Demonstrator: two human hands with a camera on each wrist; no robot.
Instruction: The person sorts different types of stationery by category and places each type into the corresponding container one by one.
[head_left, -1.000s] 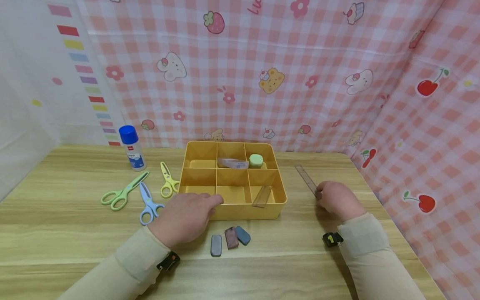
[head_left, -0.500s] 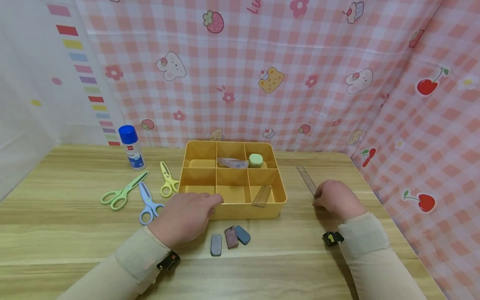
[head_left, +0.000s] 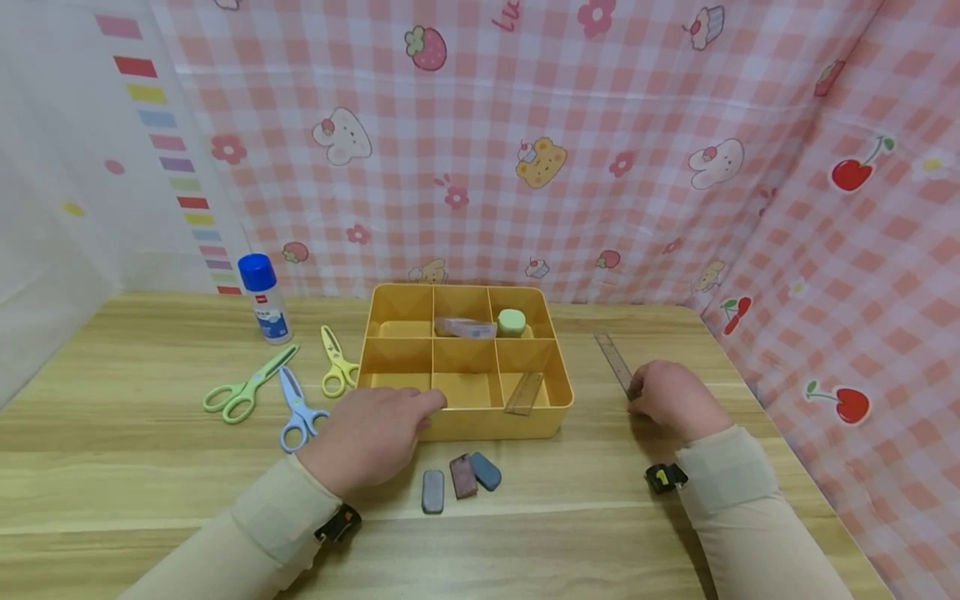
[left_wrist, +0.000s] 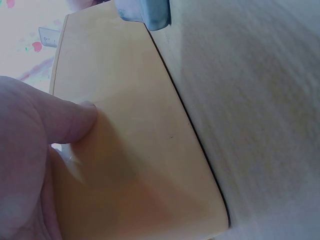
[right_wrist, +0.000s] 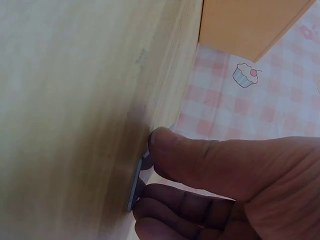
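Observation:
A yellow six-compartment organizer box stands on the wooden table. My left hand grips its front wall near the left corner, the thumb against the outside face in the left wrist view and the fingers over the rim. Right of the box, my right hand pinches the near end of a clear ruler. The ruler lies low along the table and points away from me. In the right wrist view, its edge shows between thumb and fingers. A short clear ruler leans in the front right compartment.
A light-green rounded item and a clear-lilac item sit in the box's back compartments. Green scissors, blue scissors, yellow scissors and a glue stick are at left. Grey, purplish and blue blocks lie in front.
My right fingertips have shifted slightly at the ruler's near end, and the ruler has moved a little toward me. The left hand and the box hold still.

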